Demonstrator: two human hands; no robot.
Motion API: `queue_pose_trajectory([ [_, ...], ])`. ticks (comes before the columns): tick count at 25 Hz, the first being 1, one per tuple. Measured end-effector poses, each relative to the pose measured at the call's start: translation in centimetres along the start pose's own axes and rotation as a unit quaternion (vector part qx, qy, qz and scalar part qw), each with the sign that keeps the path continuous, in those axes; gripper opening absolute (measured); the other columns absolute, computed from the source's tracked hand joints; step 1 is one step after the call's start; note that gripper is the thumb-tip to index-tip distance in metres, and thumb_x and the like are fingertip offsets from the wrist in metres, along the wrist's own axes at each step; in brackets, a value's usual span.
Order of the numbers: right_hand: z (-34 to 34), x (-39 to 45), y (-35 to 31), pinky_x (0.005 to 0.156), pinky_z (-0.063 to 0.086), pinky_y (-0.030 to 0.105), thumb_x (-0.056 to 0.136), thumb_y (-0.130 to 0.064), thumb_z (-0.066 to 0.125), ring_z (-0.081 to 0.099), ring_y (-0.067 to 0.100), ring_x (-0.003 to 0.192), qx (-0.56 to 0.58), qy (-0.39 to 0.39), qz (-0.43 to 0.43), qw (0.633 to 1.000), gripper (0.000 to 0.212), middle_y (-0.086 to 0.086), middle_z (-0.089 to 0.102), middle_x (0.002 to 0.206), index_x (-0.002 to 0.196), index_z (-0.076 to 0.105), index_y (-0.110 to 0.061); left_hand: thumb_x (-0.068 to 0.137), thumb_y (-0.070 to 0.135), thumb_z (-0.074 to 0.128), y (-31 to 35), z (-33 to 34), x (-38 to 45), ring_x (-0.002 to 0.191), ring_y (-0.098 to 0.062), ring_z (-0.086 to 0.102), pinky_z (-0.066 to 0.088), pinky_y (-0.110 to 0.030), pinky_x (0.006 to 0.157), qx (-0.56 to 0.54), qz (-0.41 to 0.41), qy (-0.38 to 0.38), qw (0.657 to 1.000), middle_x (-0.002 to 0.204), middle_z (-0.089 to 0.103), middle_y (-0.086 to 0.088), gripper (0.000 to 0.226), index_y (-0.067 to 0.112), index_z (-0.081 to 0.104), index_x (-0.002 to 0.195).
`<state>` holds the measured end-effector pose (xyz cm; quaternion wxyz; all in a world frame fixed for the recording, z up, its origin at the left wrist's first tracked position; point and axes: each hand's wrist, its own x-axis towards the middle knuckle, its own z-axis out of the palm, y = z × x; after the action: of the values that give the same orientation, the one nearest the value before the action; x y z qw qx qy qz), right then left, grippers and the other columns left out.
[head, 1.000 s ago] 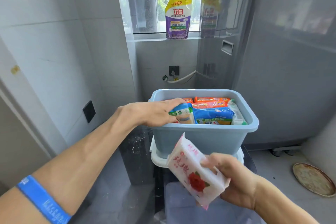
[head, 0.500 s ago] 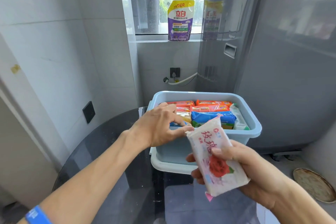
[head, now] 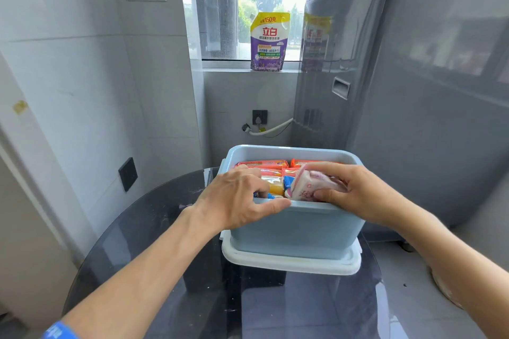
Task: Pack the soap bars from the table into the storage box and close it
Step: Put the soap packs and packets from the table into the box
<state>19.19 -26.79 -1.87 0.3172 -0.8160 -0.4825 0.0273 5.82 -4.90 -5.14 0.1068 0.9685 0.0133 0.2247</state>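
A light blue storage box stands on its white lid on a dark glass table. Inside it lie several wrapped soap bars, orange ones at the back and a yellow one nearer. My right hand holds a white and pink soap bar inside the box at its front right. My left hand grips the box's front rim, thumb outside, fingers inside on the soaps.
The round dark glass table carries the box. A grey washing machine stands close on the right. A purple detergent pouch sits on the windowsill behind. Tiled wall with a black socket is at left.
My right hand has carried the white and pink soap bar up from in front of the box and into it. My left hand stayed at the front rim.
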Motion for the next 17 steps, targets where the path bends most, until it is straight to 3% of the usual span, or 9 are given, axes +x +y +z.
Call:
queue_pose_trajectory([
  [2,0.0,-0.1,0.3,0.091,0.042,0.015,0.089,-0.031,0.070,0.058,0.005,0.110,-0.047,-0.021,-0.019,0.999,0.041,-0.021,0.062,0.121,0.122,0.058,-0.053,0.078,0.085,0.036,-0.2,0.0,0.0,0.071,-0.009,0.047,0.037,-0.027,0.057,0.009,0.009,0.003,1.000,0.069,0.051,0.011,0.059,0.031,0.039,0.052],
  [6,-0.1,0.7,-0.1,0.092,0.042,0.025,0.092,-0.031,0.065,0.056,0.008,0.104,-0.082,-0.050,-0.025,0.995,0.030,-0.013,0.060,0.113,0.121,0.067,-0.039,0.078,0.084,0.037,-0.3,0.1,-0.1,0.070,-0.009,0.047,0.036,-0.026,0.057,0.010,0.018,0.012,1.000,0.070,0.050,0.012,0.056,0.034,0.036,0.053],
  [8,0.3,0.3,-0.2,0.092,0.042,0.028,0.094,-0.013,0.061,0.056,0.013,0.102,-0.089,-0.047,-0.033,0.994,0.027,-0.009,0.062,0.109,0.109,0.076,-0.030,0.078,0.084,0.036,-0.4,0.2,-0.1,0.072,-0.010,0.048,0.039,-0.027,0.058,0.016,0.018,0.018,1.000,0.070,0.051,0.012,0.057,0.033,0.036,0.053],
  [10,1.2,-0.6,-0.1,0.092,0.043,0.032,0.088,0.005,0.051,0.055,0.014,0.099,-0.112,-0.018,-0.038,0.993,0.039,-0.007,0.069,0.105,0.096,0.080,-0.020,0.078,0.084,0.035,-0.4,0.3,-0.1,0.072,-0.010,0.048,0.039,-0.027,0.058,0.024,0.018,0.018,0.999,0.069,0.050,0.013,0.058,0.032,0.038,0.054],
  [14,2.8,-1.3,-1.5,0.080,0.050,0.037,0.080,-0.031,0.032,0.057,0.012,0.095,-0.154,0.026,0.037,0.987,0.041,-0.014,0.070,0.101,0.085,0.072,-0.022,0.085,0.078,0.032,-0.5,0.4,-0.1,0.073,-0.010,0.045,0.037,-0.027,0.056,0.018,0.003,0.030,0.999,0.069,0.050,0.011,0.054,0.034,0.043,0.054],
  [17,4.1,-3.0,-1.8,0.077,0.046,0.028,0.086,-0.043,0.031,0.060,0.012,0.086,-0.188,0.065,0.005,0.980,0.044,-0.011,0.072,0.093,0.083,0.069,-0.020,0.092,0.061,0.032,-0.7,0.7,-0.9,0.072,-0.010,0.046,0.039,-0.031,0.061,-0.013,-0.024,0.054,0.998,0.068,0.054,0.008,0.051,0.033,0.051,0.054],
])
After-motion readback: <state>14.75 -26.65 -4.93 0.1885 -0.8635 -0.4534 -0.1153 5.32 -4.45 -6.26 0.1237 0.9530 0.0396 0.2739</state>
